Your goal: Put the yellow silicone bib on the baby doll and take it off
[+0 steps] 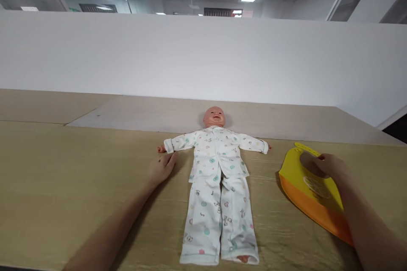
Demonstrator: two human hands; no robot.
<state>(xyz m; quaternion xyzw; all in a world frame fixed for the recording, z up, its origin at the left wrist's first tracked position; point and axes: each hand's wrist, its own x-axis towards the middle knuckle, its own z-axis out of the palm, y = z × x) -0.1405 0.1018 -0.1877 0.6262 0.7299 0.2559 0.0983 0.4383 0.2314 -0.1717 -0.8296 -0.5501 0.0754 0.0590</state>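
From the head view, the left hand (162,168) lies open and empty on the light wood-grain tabletop (63,173), its relaxed fingers just beside the white patterned pajamas (216,156) on a supine pink vinyl baby doll (214,117). The right hand (330,167) rests on a yellow-and-orange silicone bib (310,190) right of the doll, though whether its fingers grip cannot be told.
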